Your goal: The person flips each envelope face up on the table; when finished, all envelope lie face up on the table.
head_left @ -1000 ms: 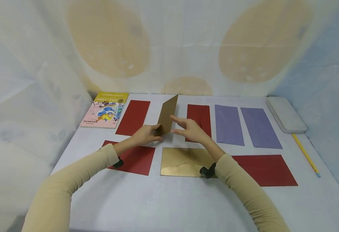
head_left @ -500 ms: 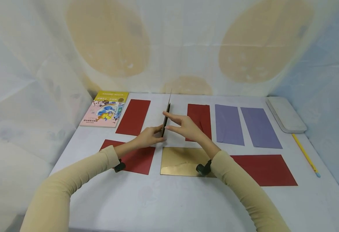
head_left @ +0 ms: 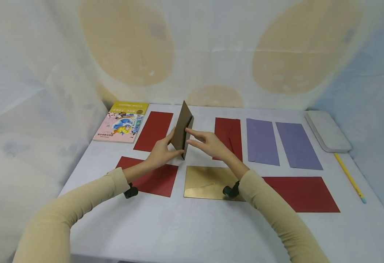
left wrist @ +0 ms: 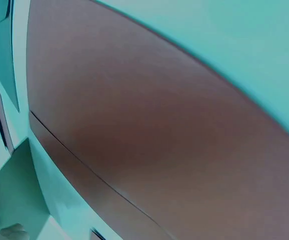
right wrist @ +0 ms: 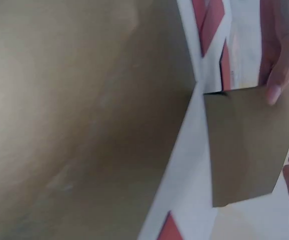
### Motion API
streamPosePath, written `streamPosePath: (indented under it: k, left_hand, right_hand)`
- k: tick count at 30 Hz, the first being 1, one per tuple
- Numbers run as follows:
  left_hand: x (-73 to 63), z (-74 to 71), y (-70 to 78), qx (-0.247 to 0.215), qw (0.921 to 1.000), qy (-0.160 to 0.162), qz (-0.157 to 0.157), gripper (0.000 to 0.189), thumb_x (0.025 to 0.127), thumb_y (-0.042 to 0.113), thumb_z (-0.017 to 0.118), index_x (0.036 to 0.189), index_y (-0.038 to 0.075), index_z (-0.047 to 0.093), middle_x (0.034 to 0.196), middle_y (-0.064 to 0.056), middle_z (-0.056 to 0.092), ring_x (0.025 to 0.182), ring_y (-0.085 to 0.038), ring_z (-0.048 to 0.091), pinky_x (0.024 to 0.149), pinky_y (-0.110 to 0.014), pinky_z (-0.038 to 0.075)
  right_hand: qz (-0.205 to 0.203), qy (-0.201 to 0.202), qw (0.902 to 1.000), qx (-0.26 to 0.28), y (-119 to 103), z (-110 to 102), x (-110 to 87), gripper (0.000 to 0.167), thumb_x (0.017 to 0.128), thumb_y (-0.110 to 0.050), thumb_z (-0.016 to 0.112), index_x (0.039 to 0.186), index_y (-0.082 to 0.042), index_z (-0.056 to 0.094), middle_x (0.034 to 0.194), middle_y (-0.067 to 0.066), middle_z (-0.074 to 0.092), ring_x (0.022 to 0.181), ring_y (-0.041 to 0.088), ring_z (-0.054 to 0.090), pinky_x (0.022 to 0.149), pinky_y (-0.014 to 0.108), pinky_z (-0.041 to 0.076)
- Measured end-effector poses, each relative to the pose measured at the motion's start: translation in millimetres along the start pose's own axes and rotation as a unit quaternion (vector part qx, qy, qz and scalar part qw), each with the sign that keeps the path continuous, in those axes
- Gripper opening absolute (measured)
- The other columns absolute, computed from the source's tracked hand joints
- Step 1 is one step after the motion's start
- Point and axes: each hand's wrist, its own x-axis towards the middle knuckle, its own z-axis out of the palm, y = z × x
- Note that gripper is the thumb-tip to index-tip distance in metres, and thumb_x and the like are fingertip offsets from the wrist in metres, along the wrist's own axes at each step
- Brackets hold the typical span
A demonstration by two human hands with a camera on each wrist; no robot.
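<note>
A gold-brown envelope stands tilted above the middle of the table. My left hand grips it low on the left side, thumb at the near end. In the right wrist view, the left thumb lies on the face of the same envelope. My right hand holds its fingers apart at the envelope's right side. Whether those fingertips touch the paper, I cannot tell. Brown paper with a thin dark seam fills most of the left wrist view.
Red envelopes, purple envelopes and a gold envelope lie flat on the white table. A book sits at the back left. At the right are a pale case and a yellow pencil.
The held envelope has turned from showing its broad face, through edge-on, to a tilted stance with a dark fold visible. My left hand has shifted slightly left; my right hand has moved left.
</note>
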Motion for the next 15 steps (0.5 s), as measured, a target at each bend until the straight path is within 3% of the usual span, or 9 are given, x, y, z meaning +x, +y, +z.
streamPosePath:
  k: [2,7,9,15]
  left_hand:
    - [-1.5,-3.6,-1.8,-0.001,0.9999,0.013,0.0,0.089,0.082,0.011,0.078,0.152,0.001,0.024,0.15,-0.015,0.036,0.131,-0.03,0.043,0.102,-0.044,0.04]
    - [-3.6,-10.5,-6.9,-0.004,0.9998,0.02,0.005,0.089,0.08,0.008,0.079,0.151,0.001,0.026,0.152,-0.014,0.034,0.133,-0.03,0.042,0.102,-0.043,0.04]
    - [-4.0,-11.9,-8.8,-0.001,0.9998,0.021,0.001,0.089,0.08,0.009,0.08,0.151,0.002,0.027,0.151,-0.013,0.035,0.131,-0.03,0.044,0.101,-0.042,0.041]
    - [-2.9,-11.0,-12.7,0.011,0.9997,0.017,-0.014,0.087,0.079,0.014,0.081,0.149,0.001,0.031,0.149,-0.013,0.039,0.128,-0.03,0.047,0.1,-0.04,0.043]
  right_hand:
    - [0.022,-0.012,0.9995,-0.018,5,-1,-3.6,0.054,0.096,-0.036,0.059,0.146,-0.019,0.045,0.145,0.002,0.046,0.129,0.029,0.047,0.096,0.043,0.047]
    - [0.065,-0.075,0.9928,-0.067,21,-1,-11.2,0.057,0.097,-0.037,0.058,0.146,-0.011,0.044,0.145,0.007,0.046,0.129,0.031,0.047,0.097,0.047,0.045]
    - [0.069,-0.099,0.9893,-0.082,26,0,-13.0,0.058,0.097,-0.037,0.057,0.145,-0.009,0.044,0.145,0.008,0.046,0.13,0.029,0.046,0.104,0.047,0.039]
    - [0.074,-0.124,0.9848,-0.096,27,3,-16.6,0.058,0.096,-0.036,0.058,0.146,-0.009,0.043,0.143,0.011,0.048,0.131,0.028,0.045,0.104,0.047,0.038]
